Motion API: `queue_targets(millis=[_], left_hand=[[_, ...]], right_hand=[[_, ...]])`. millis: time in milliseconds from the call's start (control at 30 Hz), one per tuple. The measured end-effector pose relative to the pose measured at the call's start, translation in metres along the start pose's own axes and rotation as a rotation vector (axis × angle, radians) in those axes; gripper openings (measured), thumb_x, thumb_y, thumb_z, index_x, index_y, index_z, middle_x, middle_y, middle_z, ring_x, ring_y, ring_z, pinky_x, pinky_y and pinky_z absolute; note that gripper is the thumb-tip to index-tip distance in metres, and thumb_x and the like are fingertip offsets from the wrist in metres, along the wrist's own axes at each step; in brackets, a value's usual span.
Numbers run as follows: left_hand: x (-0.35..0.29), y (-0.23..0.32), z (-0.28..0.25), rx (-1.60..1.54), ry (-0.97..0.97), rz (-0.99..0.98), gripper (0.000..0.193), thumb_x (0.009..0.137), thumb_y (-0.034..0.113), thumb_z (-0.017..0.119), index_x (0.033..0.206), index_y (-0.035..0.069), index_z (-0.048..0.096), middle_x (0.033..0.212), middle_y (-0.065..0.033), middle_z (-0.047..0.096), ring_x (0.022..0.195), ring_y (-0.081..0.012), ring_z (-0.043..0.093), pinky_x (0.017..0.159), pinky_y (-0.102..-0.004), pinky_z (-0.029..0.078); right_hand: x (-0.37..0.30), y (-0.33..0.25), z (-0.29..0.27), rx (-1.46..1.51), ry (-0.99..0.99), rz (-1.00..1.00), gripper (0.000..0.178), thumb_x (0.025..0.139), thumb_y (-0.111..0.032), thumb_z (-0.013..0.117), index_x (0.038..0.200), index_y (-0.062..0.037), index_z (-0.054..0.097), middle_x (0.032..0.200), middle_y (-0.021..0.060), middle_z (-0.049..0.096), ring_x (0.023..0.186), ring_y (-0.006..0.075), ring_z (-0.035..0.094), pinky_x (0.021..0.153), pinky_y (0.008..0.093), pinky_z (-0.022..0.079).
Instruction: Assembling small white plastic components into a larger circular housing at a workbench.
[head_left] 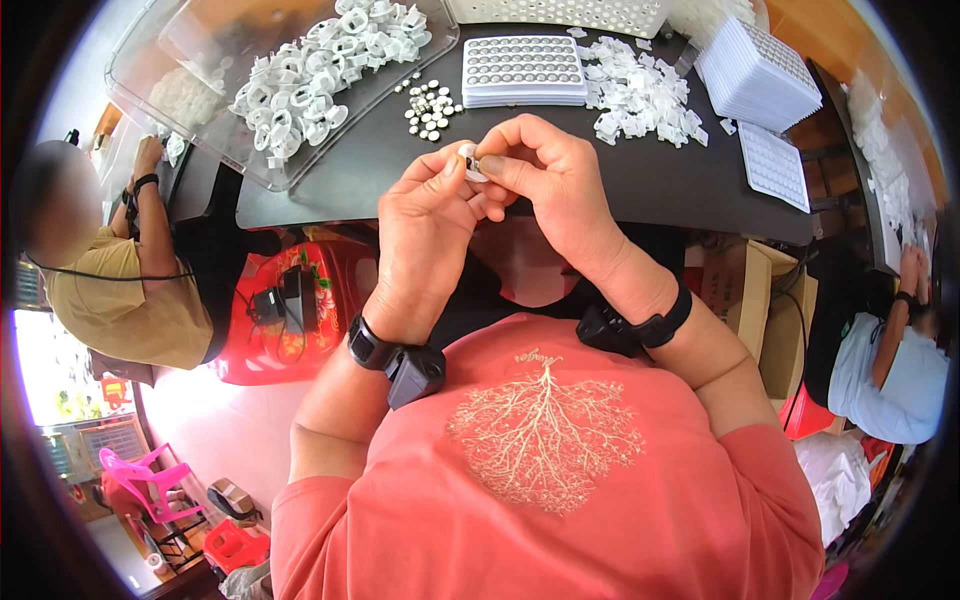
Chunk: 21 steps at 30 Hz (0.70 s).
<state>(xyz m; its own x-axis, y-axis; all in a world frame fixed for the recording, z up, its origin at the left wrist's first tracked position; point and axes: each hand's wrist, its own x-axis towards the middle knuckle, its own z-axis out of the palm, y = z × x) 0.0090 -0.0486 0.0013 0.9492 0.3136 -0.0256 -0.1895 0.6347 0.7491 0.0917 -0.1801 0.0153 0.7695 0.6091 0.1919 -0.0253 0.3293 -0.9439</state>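
Note:
Above the near edge of the black table, both my hands meet at a small white plastic part with something dark or shiny in it. My left hand is closed, pinching the part between thumb and fingers. My right hand is closed too, its thumb and forefinger pressed on the part's right side. The fingers hide much of it. Just beyond lie loose silver button cells. Farther back stands a stack of white trays, the top tray filled with rows of button cells. Beside it is a pile of small white plastic pieces.
A clear plastic bin with many white plastic housings stands at the left. On the right are a tall stack of trays and a single white tray. Other people sit at left and right.

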Motion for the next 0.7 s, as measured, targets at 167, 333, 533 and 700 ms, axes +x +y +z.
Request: queue_targets(millis=[167,333,533,700], left_hand=[[0.000,0.000,0.000,-0.028,0.001,-0.006,0.027,0.099,0.016,0.061,0.113,-0.007,0.057,0.101,-0.0169,0.066,0.084,-0.0273,0.065,0.072,-0.0371,0.052],[-0.004,0.001,0.001,-0.014,-0.029,0.019,0.027,0.099,0.016,0.060,0.113,-0.007,0.057,0.101,-0.0171,0.066,0.085,-0.0278,0.065,0.073,-0.0377,0.052],[-0.002,0.000,0.002,-0.003,-0.026,-0.013,0.026,0.100,0.015,0.059,0.114,-0.007,0.056,0.103,-0.0177,0.066,0.086,-0.0284,0.066,0.074,-0.0377,0.052],[-0.002,-0.002,0.005,-0.031,0.017,0.004,0.026,0.101,0.015,0.058,0.116,-0.006,0.056,0.103,-0.0183,0.066,0.086,-0.0283,0.066,0.075,-0.0373,0.052]], right_hand=[[-0.002,0.007,0.002,-0.211,0.010,-0.216,0.004,0.092,0.004,0.062,0.089,0.0039,0.059,0.083,0.0049,0.058,0.058,0.0103,0.060,0.053,0.0245,0.049],[-0.003,0.000,0.003,-0.256,-0.054,-0.243,0.006,0.091,0.005,0.062,0.086,0.0036,0.059,0.084,0.0060,0.056,0.056,0.0115,0.061,0.050,0.0264,0.048],[0.000,0.003,-0.002,-0.217,-0.046,-0.197,0.005,0.091,0.006,0.059,0.087,0.0028,0.059,0.086,0.0067,0.057,0.055,0.0129,0.061,0.050,0.0273,0.048],[0.001,0.020,0.004,-0.551,0.065,-0.519,0.007,0.090,0.008,0.053,0.088,0.0025,0.058,0.087,0.0076,0.057,0.054,0.0145,0.060,0.050,0.0278,0.048]])
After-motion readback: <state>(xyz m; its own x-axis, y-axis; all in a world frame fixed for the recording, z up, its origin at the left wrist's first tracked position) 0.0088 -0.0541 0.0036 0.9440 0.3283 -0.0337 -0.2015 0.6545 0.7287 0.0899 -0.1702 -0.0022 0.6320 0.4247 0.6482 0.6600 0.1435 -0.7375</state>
